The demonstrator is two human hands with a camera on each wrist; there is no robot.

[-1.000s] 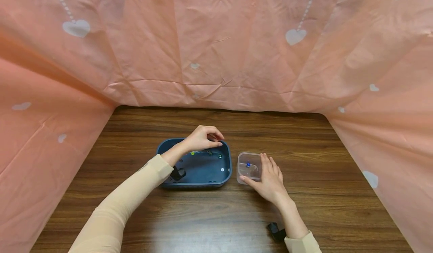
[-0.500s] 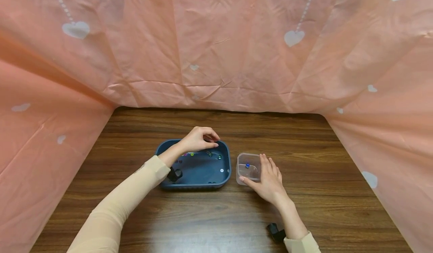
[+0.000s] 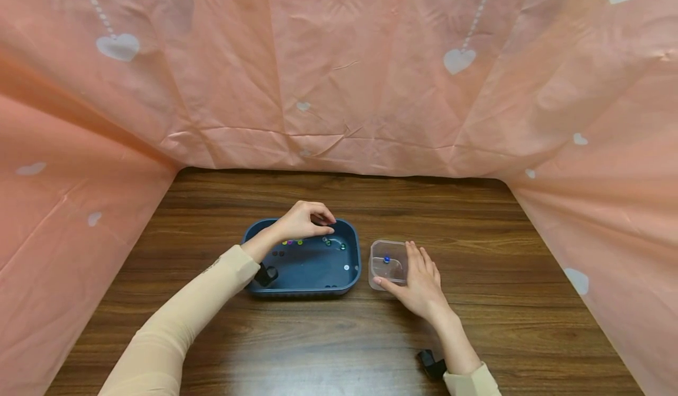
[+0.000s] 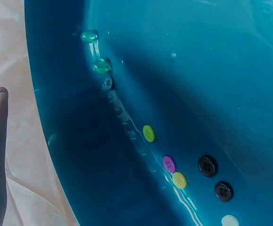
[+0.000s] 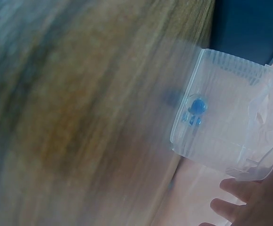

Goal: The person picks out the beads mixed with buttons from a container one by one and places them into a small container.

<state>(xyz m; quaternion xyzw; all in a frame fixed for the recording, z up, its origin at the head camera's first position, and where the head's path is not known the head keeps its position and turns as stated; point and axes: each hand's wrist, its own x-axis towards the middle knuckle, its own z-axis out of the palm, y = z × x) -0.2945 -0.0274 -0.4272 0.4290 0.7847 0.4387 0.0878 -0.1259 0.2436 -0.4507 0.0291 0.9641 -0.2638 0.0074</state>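
Observation:
My left hand (image 3: 306, 220) hovers over the back of a dark blue tub (image 3: 312, 266), thumb and fingers loosely curved with a gap between them and nothing visible in it. In the left wrist view, clear marbles with green inside (image 4: 101, 66) lie along the tub's wall. Near them are a lime button (image 4: 148, 133), a purple button (image 4: 169, 164), a yellow button (image 4: 179, 180) and black buttons (image 4: 207, 166). Right of the tub, my right hand (image 3: 424, 284) grips a clear plastic box (image 3: 384, 272) by its sides. Inside that box sits one blue marble (image 5: 198, 106).
The wooden table (image 3: 318, 343) carries both containers, side by side with a narrow gap. A pink curtain (image 3: 339, 78) with white hearts encloses the back and sides. Black wrist-camera mounts (image 3: 431, 363) sit at both wrists. A white button (image 3: 346, 267) lies toward the tub's right end.
My left hand has drifted left and slightly toward me over the tub, uncovering more buttons by the back wall. My right hand stays on the clear box.

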